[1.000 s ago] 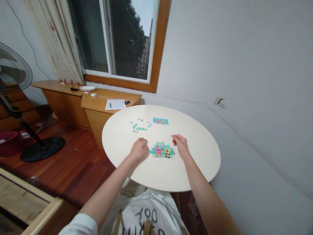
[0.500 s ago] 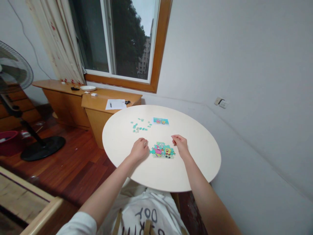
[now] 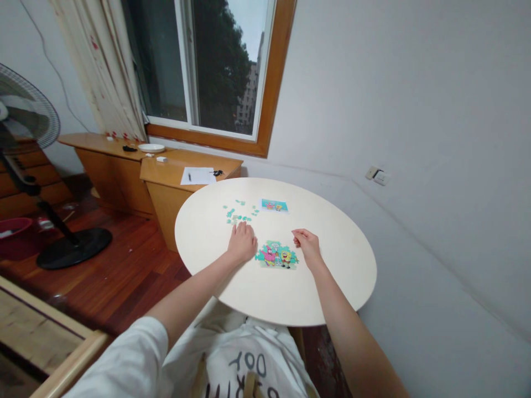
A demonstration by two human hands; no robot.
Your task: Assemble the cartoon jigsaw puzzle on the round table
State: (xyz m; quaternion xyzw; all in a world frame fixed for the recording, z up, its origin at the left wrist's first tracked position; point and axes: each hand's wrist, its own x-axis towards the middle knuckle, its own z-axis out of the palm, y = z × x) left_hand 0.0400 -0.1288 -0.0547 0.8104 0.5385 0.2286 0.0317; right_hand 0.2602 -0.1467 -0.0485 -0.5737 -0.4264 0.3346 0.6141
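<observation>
A partly joined jigsaw puzzle point(image 3: 277, 256) with a pink and a yellow cartoon figure lies flat on the round white table point(image 3: 332, 276). My left hand point(image 3: 243, 243) is just up and left of it, fingers stretched forward to the near edge of the loose puzzle pieces point(image 3: 231, 212); nothing shows in it. To the right of the joined puzzle is my right hand point(image 3: 307, 245), thumb and fingers pinched together. Whatever that pinch holds, if anything, is too small to make out. Behind the puzzle lies a small picture card point(image 3: 274, 205) with the same figures.
Beyond the table stands a wooden cabinet point(image 3: 166, 190) carrying a sheet of paper point(image 3: 198, 176) and a white plate point(image 3: 151, 148). A standing fan point(image 3: 29, 121) is at the left. Wall and window close off the far side.
My left hand has moved forward from the puzzle's left edge to the loose pieces, its fingers stretching out. My right hand keeps its pinch in nearly the same place.
</observation>
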